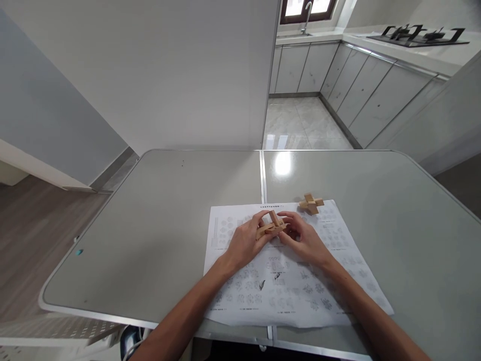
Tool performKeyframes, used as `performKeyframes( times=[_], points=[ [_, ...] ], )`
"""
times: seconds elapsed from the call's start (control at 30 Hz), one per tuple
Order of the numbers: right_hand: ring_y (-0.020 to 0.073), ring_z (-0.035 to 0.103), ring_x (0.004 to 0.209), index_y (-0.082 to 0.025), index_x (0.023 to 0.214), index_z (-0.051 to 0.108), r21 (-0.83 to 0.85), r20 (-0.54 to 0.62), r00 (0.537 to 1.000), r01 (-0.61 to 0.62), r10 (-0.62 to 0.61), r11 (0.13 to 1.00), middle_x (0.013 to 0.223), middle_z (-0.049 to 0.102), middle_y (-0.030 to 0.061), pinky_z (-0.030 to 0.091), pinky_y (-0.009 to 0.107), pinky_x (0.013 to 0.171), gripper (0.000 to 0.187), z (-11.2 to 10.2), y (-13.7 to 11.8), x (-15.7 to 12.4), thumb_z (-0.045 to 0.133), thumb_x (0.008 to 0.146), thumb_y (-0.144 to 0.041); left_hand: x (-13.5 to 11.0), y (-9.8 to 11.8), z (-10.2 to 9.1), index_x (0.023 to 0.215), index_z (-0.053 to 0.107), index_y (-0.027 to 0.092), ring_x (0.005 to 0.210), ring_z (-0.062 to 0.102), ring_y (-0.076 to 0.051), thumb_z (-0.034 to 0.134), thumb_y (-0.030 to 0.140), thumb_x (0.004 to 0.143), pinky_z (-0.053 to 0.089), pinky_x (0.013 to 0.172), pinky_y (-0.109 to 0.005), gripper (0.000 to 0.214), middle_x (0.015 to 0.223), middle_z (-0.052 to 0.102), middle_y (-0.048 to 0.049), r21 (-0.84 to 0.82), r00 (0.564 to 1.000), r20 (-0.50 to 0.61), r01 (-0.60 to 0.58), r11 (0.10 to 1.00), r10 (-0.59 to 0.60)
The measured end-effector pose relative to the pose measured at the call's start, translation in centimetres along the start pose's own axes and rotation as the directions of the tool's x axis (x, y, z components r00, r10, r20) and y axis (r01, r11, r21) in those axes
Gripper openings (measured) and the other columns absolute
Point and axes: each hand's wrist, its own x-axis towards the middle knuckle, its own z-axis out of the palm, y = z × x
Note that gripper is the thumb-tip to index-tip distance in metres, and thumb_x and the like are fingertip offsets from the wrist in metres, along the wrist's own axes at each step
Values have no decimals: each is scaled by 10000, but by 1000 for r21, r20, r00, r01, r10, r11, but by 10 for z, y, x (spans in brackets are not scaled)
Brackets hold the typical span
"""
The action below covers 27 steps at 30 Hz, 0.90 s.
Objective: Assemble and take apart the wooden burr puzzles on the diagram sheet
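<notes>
Both of my hands meet over a white instruction sheet on a grey folding table. My left hand and my right hand are closed from either side round a small wooden interlocking puzzle, whose one stick stands upright between my fingers. A second, assembled wooden cross puzzle lies on the sheet's far edge, a short way beyond my right hand and untouched.
A white partition wall rises just behind the table. To the right a kitchen opens with grey cabinets, a sink tap and a black hob. Wooden floor lies left of the table.
</notes>
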Motion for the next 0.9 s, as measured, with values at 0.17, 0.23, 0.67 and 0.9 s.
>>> performKeyframes(
  times=[0.17,0.23,0.67,0.9],
  points=[
    [203,637,752,-253,1359,563,93,31,998,-49,46,994,1019,751,70,519,347,665,478,-3,-2,0,663,985,-533,0,0,0,1457,490,273,738,673,-187,597,567,1031,532,693,-308,529,919,684,0,0,1000,-13,-16,1000,16],
    [199,624,746,-249,1351,572,120,27,997,-72,70,990,1013,742,68,509,336,647,494,-4,-2,1,670,981,-563,-1,1,0,1457,487,264,715,651,-177,594,558,1034,522,687,-305,526,919,681,0,-3,1000,-19,-17,1000,16],
    [183,500,604,-225,925,705,-154,-286,958,-53,7,987,729,635,21,396,315,554,408,-12,-4,3,563,1025,-594,5,7,-5,1186,700,185,699,610,-169,463,614,1069,481,659,-290,504,804,674,-25,-381,943,-141,229,896,-301],
    [210,570,678,-239,927,688,-393,-129,975,119,-183,912,819,680,46,422,351,638,310,1,6,0,546,1057,-482,10,6,-8,1191,723,114,577,559,-132,580,689,982,477,580,-269,628,713,664,-25,-596,930,-109,221,772,-351]
  ],
)
